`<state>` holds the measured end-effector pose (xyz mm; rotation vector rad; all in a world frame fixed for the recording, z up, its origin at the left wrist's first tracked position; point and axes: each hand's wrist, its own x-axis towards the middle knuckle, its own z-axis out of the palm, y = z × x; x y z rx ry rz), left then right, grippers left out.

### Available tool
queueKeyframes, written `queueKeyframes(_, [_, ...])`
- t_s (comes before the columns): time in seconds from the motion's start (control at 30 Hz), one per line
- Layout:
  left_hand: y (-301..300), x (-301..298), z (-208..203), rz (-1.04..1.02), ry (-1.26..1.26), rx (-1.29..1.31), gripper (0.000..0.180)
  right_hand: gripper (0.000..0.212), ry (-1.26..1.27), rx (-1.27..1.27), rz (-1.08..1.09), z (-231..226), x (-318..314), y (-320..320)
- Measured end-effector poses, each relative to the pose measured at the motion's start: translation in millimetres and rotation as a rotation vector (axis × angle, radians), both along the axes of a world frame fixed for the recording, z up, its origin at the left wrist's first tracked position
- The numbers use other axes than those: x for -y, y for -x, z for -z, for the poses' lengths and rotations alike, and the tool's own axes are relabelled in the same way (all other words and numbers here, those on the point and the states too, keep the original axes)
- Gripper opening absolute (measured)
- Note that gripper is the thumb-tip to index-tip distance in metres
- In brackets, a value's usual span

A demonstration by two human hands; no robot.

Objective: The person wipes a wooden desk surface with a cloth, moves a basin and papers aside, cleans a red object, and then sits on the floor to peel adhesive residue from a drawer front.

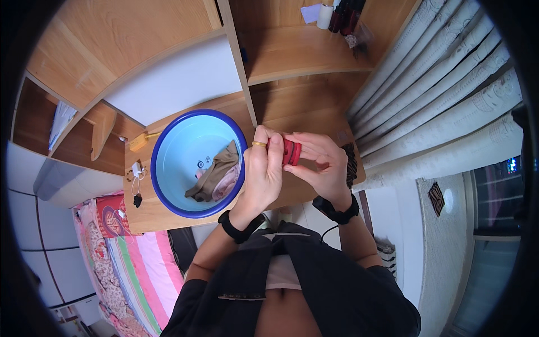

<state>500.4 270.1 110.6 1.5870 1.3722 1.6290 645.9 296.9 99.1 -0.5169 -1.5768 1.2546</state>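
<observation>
My left hand (263,171) grips a small, round, glossy red object (290,152) between thumb and fingers, above the desk and right of the basin. A yellow ring is on one of its fingers. My right hand (324,165) closes on the right end of the same object, its other fingers loosely bent. The grip hides part of the object, and I cannot make out its exact kind. Close by my left hand stands a light blue basin with a dark blue rim (155,164). Inside it lie a brown cloth (220,173) and a pinkish cloth (227,186).
The wooden desk (147,219) carries a yellow box-shaped item (138,142), a white charger (136,169) and dark striped fabric (349,160). Bottles (337,19) occupy a shelf above. A curtain (438,95) hangs at right; a striped bed (140,269) is at lower left.
</observation>
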Motion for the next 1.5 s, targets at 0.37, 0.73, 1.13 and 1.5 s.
queueKeyframes(0.37, [-5.2, 29.2, 67.0, 0.228, 0.444, 0.66, 0.028, 0.028, 0.195, 0.121, 0.209, 36.9, 42.3, 10.5])
queueKeyframes(0.73, [-35.9, 1.0, 118.4, 0.205, 0.646, 0.66, 0.038, 0.061, -0.051, 1.011, 0.7, 226.2, -34.8, -147.3])
queueKeyframes(1.13, [-86.0, -37.8, 107.6, 0.12, 0.299, 0.669, 0.024, 0.043, 1.016, -0.474, 0.241, 239.7, -80.6, -199.9])
queueKeyframes(1.5, [-89.0, -31.8, 79.7, 0.073, 0.186, 0.591, 0.027, 0.048, 1.026, -0.88, -0.352, 125.6, -72.7, -122.5])
